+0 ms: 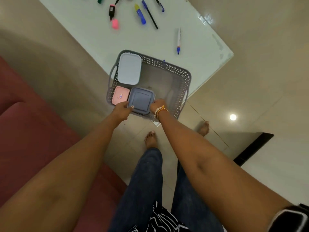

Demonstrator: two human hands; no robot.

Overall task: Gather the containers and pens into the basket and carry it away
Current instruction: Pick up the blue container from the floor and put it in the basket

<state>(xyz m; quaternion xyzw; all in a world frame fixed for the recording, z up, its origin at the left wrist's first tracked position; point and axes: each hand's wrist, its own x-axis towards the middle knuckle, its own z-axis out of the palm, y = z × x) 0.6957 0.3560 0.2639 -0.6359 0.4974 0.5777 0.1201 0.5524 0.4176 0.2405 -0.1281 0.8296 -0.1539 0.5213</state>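
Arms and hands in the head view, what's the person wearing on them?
Both forearms are bare, with no sleeves in view. The right hand has thin white and orange thread bands tied round its wrist. The left hand wears nothing visible and shows a pale-painted thumbnail. A black strap sits high on the right arm.

**Soft indoor light, wide-angle warp**

Warm, dim light overall. A round lamp reflection glares on the glossy floor at right; fainter glare marks the counter far right. Edges bow outward, and the whole view is slightly soft.
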